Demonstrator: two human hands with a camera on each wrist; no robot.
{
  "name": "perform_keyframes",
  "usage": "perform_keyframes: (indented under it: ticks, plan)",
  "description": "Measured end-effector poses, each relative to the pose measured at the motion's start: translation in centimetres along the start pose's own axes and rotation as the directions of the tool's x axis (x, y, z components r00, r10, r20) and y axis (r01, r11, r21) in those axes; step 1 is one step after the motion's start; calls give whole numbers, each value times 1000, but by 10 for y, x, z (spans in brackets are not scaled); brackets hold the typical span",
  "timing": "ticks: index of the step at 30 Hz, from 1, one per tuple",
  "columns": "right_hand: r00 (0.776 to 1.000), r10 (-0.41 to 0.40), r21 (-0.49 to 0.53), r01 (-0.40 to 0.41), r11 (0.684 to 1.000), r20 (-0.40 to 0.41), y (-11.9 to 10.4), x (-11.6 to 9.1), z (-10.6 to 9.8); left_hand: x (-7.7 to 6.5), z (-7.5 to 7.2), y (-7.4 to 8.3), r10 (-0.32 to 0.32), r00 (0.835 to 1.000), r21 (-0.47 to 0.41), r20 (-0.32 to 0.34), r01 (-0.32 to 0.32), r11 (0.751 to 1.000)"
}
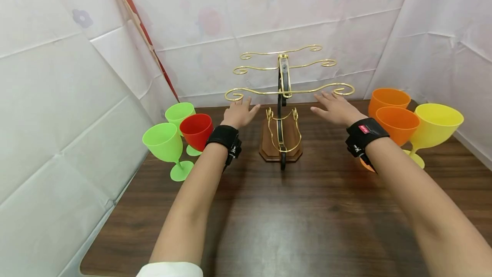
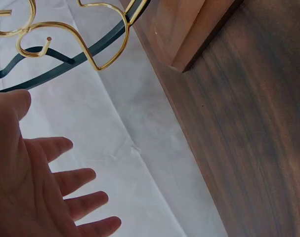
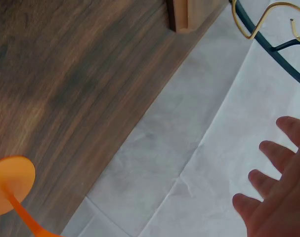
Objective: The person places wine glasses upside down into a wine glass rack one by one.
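Observation:
A wine rack [image 1: 282,123] of gold and black metal stands on a wooden base at the back middle of the table, its curled gold arms spread to both sides. To its left my left hand [image 1: 239,113] reaches forward with fingers spread, holding nothing. In the left wrist view that hand's palm and fingers show below the rack's gold curls [image 2: 78,42]. On the rack's other side my right hand [image 1: 335,108] extends with straight fingers near the tip of the front gold arm. The right wrist view shows those fingers [image 3: 272,154] apart from the rack.
At the left stand two green goblets [image 1: 163,142] and a red goblet [image 1: 197,131]. On the right, beside my right wrist, are two orange goblets [image 1: 397,124] and a yellow goblet [image 1: 436,125]. White sheeting [image 1: 269,12] hangs behind the dark wooden table [image 1: 284,225].

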State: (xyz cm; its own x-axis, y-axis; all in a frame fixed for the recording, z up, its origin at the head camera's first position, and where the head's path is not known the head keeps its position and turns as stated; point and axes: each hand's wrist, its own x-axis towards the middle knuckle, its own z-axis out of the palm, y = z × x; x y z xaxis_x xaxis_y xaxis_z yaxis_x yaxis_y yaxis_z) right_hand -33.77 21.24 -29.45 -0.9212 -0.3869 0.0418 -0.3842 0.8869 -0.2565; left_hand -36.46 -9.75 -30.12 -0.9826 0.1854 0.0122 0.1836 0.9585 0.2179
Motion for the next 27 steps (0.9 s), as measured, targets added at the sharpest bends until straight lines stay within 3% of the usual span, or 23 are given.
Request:
perform_keyframes:
  ticks: [5, 14, 27]
  plan:
    - [1000, 8, 6, -8, 1000, -6, -3, -11, -1, -11, -2, 1, 14, 1000, 37, 9, -14, 999]
    - [999, -31, 2, 31, 1000, -41, -17, -39, 12, -40, -11, 2, 107, 994, 14, 19, -108, 994]
    - [996, -53, 57, 57, 997, -70, -34, -86, 21, -87, -6, 1, 185, 983, 1, -12, -185, 983]
